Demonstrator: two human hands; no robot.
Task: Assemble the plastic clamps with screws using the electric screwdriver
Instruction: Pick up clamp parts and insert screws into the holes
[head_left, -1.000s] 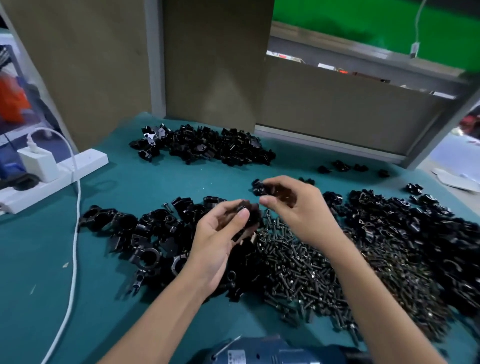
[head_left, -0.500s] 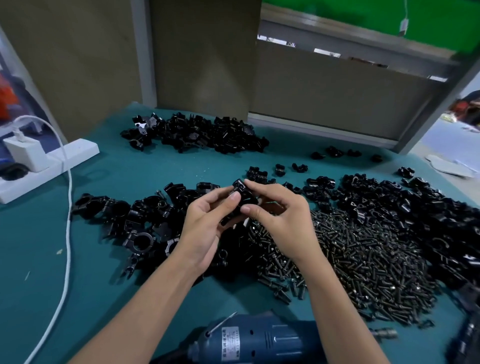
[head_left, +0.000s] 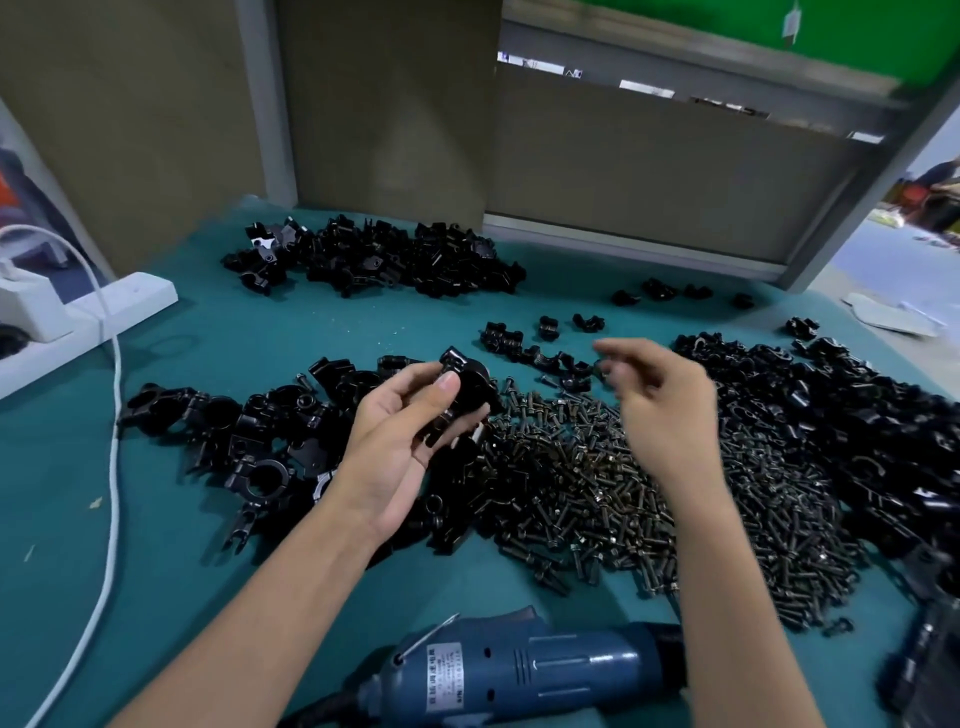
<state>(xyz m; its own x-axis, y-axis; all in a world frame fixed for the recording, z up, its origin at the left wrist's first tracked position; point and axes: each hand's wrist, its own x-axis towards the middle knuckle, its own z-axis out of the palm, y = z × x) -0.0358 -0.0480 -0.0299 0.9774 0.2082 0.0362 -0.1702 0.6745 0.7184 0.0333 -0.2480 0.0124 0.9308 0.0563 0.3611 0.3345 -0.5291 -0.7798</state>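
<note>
One power strip (head_left: 130, 296) lies at the table's (head_left: 62, 519) left edge. There are three clamp piles: back (head_left: 374, 260), left (head_left: 249, 431) and right (head_left: 857, 415). Above the left pile, the left hand (head_left: 400, 436) grips one clamp (head_left: 465, 395), palm up. One screw heap (head_left: 597, 483) lies mid-table. The right hand (head_left: 665, 410) hovers over it, blurred, fingers loosely curled; I cannot tell whether it holds anything. One screwdriver (head_left: 519, 670) lies at the front edge.

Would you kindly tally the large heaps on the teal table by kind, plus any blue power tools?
Large heaps of black plastic clamp parts: 3
Heaps of dark metal screws: 1
Blue electric screwdrivers: 1
Total: 5
</note>
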